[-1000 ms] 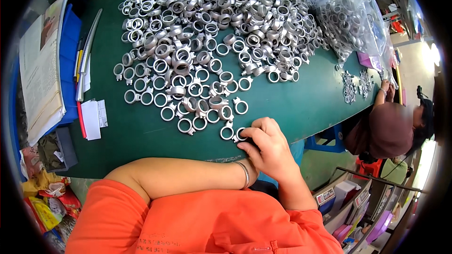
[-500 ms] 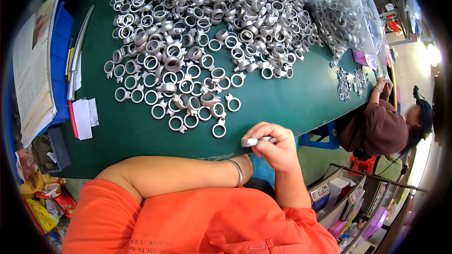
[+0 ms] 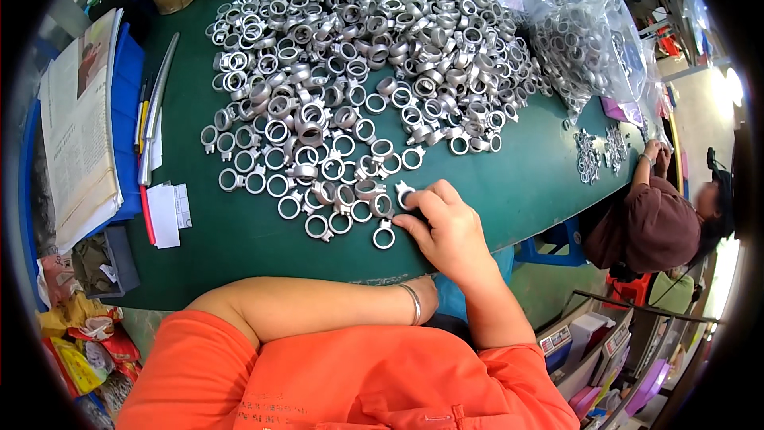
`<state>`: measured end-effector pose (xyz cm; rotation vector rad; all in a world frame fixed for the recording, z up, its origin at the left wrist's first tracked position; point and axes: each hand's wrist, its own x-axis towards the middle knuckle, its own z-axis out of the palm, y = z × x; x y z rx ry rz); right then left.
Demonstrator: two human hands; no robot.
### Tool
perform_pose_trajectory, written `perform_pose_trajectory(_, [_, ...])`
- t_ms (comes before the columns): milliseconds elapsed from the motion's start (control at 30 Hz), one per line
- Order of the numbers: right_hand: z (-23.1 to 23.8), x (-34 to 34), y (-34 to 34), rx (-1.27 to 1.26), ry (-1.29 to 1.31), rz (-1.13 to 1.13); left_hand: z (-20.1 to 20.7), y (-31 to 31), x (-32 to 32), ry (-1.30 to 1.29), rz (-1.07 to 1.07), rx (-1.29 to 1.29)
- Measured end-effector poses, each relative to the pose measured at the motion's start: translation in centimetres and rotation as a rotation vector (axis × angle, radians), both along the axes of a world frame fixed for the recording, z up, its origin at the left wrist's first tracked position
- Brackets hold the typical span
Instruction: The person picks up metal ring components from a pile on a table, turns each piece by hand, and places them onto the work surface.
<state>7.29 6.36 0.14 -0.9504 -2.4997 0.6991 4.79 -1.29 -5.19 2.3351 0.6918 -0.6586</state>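
Observation:
Silver metal clamp rings with small lugs lie in a large heap (image 3: 334, 40) on the green table, with loose ones spread at its near edge. My right hand (image 3: 450, 231) reaches over these nearest rings, thumb and index finger apart. The index fingertip touches one ring (image 3: 403, 193), while another ring (image 3: 383, 236) lies just left of the thumb. My left forearm crosses in front of me, and my left hand (image 3: 427, 296) is at the table's near edge. Its fingers are hidden, so what it holds does not show.
A clear plastic bag of rings (image 3: 585, 48) stands at the far right. A co-worker (image 3: 649, 223) sits beyond the right edge, hands by small metal parts (image 3: 587, 155). On the left are a blue tray with papers (image 3: 127, 135), pens and a white card (image 3: 165, 215).
My right hand has moved away from my left hand, forward to the loose rings. The metal ring it held half a second ago no longer shows in it. The view has shifted slightly.

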Motion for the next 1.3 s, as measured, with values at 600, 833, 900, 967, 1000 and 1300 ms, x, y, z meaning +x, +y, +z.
perform_pose_trajectory(600, [-0.7,5.8,0.1,-1.331,0.770,0.002,-0.2,-0.1,-0.3,0.014,-0.052,0.027])
perform_pose_trajectory(833, [1.1,9.5,-0.1,-0.946,0.313,0.043,-1.0,-0.9,-1.2,-0.057,-0.057,0.182])
perform_pose_trajectory(900, [1.5,10.4,-0.5,-0.603,-0.049,0.075,-1.0,-0.3,-1.0,-0.078,-0.030,0.070])
perform_pose_trajectory(967, [1.8,11.1,-1.2,-0.415,-0.162,0.068,-0.9,-0.5,-0.8,-0.145,0.005,0.091])
perform_pose_trajectory(1000, [2.0,11.2,-1.2,-0.213,-0.270,0.097,-0.8,-0.9,-0.8,-0.128,0.051,0.132])
perform_pose_trajectory(1300, [2.3,-3.8,-1.8,0.195,0.042,0.587,-4.4,-2.8,2.1,-0.199,0.392,0.144])
